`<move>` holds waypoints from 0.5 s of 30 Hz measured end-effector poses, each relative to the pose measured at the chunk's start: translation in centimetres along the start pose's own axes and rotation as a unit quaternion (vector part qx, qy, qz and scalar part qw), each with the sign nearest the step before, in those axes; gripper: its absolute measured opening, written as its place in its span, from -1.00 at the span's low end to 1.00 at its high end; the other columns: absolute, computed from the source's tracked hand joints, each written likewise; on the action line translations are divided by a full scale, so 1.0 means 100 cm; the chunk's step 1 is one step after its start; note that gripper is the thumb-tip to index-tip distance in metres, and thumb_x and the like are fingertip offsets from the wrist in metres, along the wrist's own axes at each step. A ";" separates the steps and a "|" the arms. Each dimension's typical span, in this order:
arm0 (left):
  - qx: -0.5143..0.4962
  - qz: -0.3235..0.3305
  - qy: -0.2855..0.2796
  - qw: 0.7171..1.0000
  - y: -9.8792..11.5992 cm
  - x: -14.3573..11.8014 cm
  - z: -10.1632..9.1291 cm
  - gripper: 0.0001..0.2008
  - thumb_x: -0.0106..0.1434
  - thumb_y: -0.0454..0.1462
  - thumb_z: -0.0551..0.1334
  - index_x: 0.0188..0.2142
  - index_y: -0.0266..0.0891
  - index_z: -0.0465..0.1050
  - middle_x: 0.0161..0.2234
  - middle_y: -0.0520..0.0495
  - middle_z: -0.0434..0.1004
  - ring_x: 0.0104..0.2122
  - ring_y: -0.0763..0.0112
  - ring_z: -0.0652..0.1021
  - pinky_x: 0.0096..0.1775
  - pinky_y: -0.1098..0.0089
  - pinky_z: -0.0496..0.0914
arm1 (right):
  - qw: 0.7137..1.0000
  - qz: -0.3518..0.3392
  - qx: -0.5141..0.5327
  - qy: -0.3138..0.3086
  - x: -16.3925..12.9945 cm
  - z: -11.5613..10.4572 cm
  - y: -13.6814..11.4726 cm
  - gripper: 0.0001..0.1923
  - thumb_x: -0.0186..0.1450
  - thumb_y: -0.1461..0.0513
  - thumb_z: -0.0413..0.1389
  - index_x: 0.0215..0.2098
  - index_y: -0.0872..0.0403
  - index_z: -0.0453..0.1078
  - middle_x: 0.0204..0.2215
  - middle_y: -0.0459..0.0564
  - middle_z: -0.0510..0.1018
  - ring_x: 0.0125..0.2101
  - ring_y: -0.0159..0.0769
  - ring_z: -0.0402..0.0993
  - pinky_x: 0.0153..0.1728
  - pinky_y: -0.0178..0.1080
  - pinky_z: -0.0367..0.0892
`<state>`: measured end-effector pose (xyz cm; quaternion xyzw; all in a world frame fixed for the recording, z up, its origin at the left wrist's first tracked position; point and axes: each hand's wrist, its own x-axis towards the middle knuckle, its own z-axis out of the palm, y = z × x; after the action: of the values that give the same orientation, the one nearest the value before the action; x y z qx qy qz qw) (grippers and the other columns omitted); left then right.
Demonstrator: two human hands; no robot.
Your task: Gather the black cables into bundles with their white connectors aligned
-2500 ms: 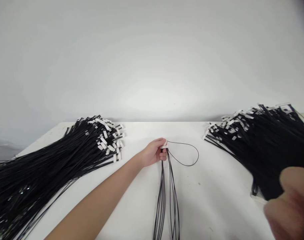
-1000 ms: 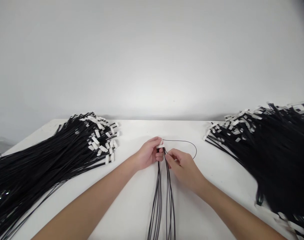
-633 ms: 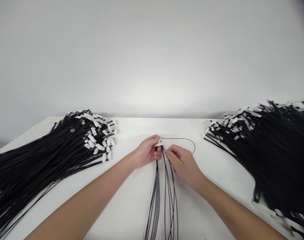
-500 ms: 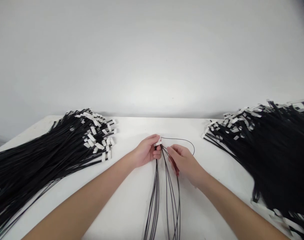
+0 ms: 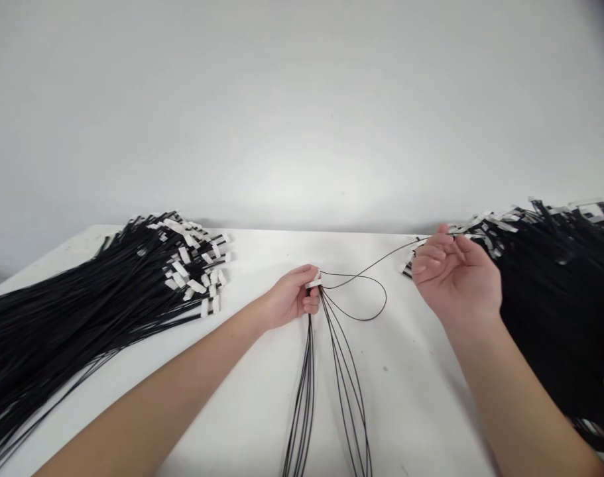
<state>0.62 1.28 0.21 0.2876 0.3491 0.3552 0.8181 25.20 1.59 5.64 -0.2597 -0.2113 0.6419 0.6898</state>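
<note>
My left hand (image 5: pixel 292 298) is closed around a white connector (image 5: pixel 313 283) at the middle of the table, with part of it hidden by the fingers. Black wires (image 5: pixel 349 371) fan down from the connector toward me, and another bunch hangs just below my left fingers. A loose wire loop (image 5: pixel 384 298) curls out to the right. My right hand (image 5: pixel 455 281) is raised at the right, palm turned toward me, its fingertips closed on a single black wire (image 5: pixel 388 253) that stretches back to the connector.
On the left of the white table (image 5: pixel 262 411) lies a large pile of black wire harnesses (image 5: pixel 83 305) with white connectors toward the middle. A second harness pile (image 5: pixel 555 298) lies at the right, partly behind my right hand. A pale wall (image 5: pixel 302 119) stands behind.
My right hand has moved from beside the connector up and to the right, drawing one wire out with it. The left hand stays in place, holding the connector.
</note>
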 end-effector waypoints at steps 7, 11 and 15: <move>0.012 0.013 -0.004 1.000 0.001 -0.002 0.005 -0.83 0.13 -0.19 0.19 -0.37 -0.18 0.20 -0.63 0.09 0.19 -0.71 0.66 0.18 -0.64 0.59 0.05 | 0.967 -0.187 -0.122 0.120 0.021 -0.026 0.004 -0.76 0.23 0.04 0.02 -0.37 0.05 0.32 -0.62 -0.22 0.21 -0.63 -0.56 0.23 -0.57 -0.44 0.33; 0.016 0.019 0.003 1.000 0.001 -0.003 0.006 -0.81 0.12 -0.16 0.19 -0.36 -0.16 0.19 -0.64 0.11 0.18 -0.72 0.66 0.18 -0.65 0.59 0.05 | 0.963 -0.165 -0.199 0.072 0.015 -0.017 0.003 -0.77 0.16 0.06 0.11 -0.32 0.03 0.35 -0.58 -0.21 0.26 -0.67 -0.59 0.18 -0.68 -0.47 0.23; 0.019 0.027 0.008 0.999 0.001 -0.003 0.007 -0.78 0.12 -0.13 0.19 -0.37 -0.16 0.18 -0.62 0.11 0.19 -0.73 0.67 0.18 -0.66 0.59 0.05 | 0.918 -0.129 -0.374 0.031 -0.009 0.005 0.018 -0.80 0.06 0.11 0.19 -0.43 0.07 0.40 -0.56 -0.16 0.37 -0.74 -0.62 0.01 -0.80 -0.42 -0.06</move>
<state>0.96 0.97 0.81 0.3097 0.3543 0.3732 0.7995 23.44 0.77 4.94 -0.4891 -0.4460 0.4132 0.6254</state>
